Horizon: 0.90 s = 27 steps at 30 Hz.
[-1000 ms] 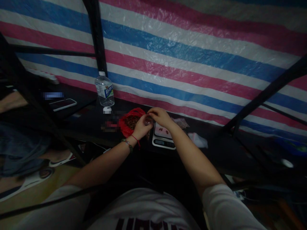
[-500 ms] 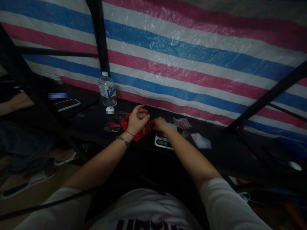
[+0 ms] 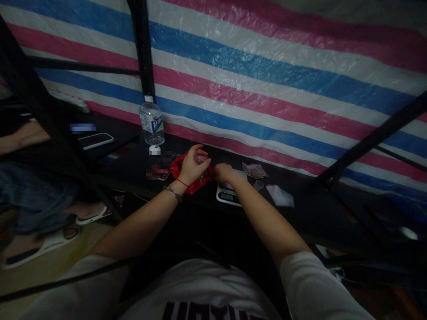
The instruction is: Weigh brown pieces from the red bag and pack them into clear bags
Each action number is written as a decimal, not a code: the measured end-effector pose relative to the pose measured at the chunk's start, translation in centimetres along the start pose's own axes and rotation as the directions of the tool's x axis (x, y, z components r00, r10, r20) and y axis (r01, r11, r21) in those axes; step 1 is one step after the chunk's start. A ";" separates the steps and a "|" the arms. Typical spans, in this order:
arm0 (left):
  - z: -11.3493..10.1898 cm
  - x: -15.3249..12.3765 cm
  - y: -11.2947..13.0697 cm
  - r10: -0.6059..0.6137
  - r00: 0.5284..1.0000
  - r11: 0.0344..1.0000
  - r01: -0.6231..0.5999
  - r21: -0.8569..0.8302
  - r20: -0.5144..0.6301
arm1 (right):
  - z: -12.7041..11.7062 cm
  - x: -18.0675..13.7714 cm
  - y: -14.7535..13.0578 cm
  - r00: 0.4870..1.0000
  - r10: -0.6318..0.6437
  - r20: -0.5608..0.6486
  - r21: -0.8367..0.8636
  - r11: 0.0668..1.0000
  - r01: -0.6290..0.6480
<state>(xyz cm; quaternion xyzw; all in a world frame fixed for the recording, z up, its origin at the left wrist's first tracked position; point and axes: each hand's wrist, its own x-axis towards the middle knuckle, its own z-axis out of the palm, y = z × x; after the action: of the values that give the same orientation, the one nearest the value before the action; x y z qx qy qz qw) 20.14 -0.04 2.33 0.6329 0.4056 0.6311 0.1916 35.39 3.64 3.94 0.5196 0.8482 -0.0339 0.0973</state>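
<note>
Left hand: The left hand [image 3: 191, 168] was just left of the centre of the frame, above the red bag; its thumb and fingers curved around a clear plastic piece [image 3: 201, 158], whose exact shape could not be made out.
Right hand: The right hand [image 3: 224, 172] was at the centre, by the bag's right edge and partly over the scale; its fingers were bent close together, and whether they held anything could not be told.
Red bag: The red bag [image 3: 194, 188] lay open at the centre, with small brown pieces [image 3: 202, 178] inside, largely hidden by the left hand.
Scale: The white scale [image 3: 227, 197] sat right of the bag, its display facing the bottom of the frame; the right forearm covered part of it.
Clear bags: Right of centre lay a small clear bag of brown bits [image 3: 255, 171], then a small clear item [image 3: 258, 185] and a whitish plastic bag [image 3: 280, 196].
Wrist: A red cord [image 3: 182, 182] and a beaded bracelet [image 3: 172, 192] circled the left wrist.
Bottle: A clear bottle [image 3: 152, 126] stood upright left of centre, a small white object [image 3: 154, 149] just below it in the frame.
Left side: A phone [image 3: 96, 141] lay on a dark surface near another person's forearm [image 3: 30, 134].
Backdrop: A striped plastic sheet [image 3: 260, 84] filled the upper frame.
</note>
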 end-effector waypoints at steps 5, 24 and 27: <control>0.0 -0.1 -0.1 0.017 1.000 1.000 -0.017 -0.003 0.024 | 0.3 -0.8 -0.6 0.999 0.029 -0.046 -0.014 0.999 -0.030; 0.3 -0.1 -0.8 0.015 1.000 0.999 -0.016 -0.039 -0.024 | 0.8 -0.3 -1.9 0.992 0.127 0.026 -0.033 0.991 -0.126; 0.5 -0.4 -0.9 0.031 0.999 1.000 -0.030 -0.006 0.026 | -0.7 -1.1 -0.8 0.993 0.117 -0.006 -0.058 0.991 -0.117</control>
<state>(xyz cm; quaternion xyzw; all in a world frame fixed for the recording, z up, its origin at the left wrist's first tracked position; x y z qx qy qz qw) 20.43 0.28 1.33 0.6467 0.3917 0.6266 0.1889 35.06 2.44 4.82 0.5653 0.8171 -0.0026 0.1130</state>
